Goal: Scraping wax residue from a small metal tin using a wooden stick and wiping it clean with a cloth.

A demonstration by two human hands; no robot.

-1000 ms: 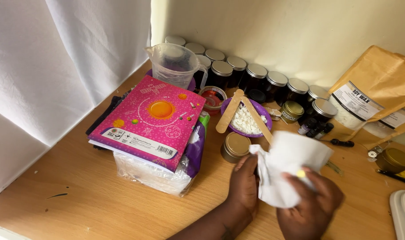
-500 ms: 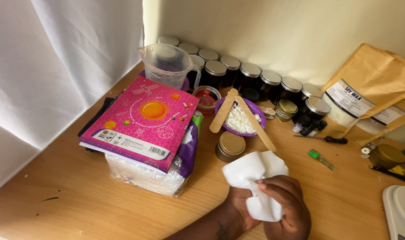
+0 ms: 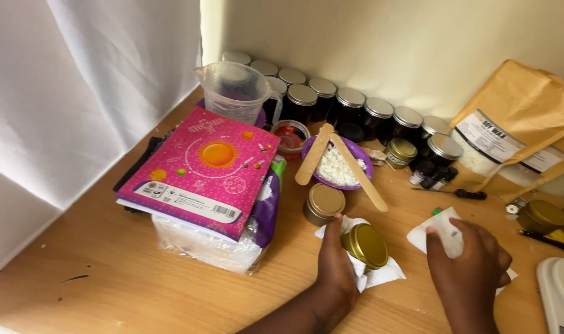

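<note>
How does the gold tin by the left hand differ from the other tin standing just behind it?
The gold tin lies tipped on white tissue, its lid facing the camera; the duller tin stands upright on the bare table. The gold tin's lid is bright and shiny, the duller tin's matt bronze. The left hand touches the gold tin; the duller tin stands free, just past the fingertips. Both are small, round and lidded.
</note>
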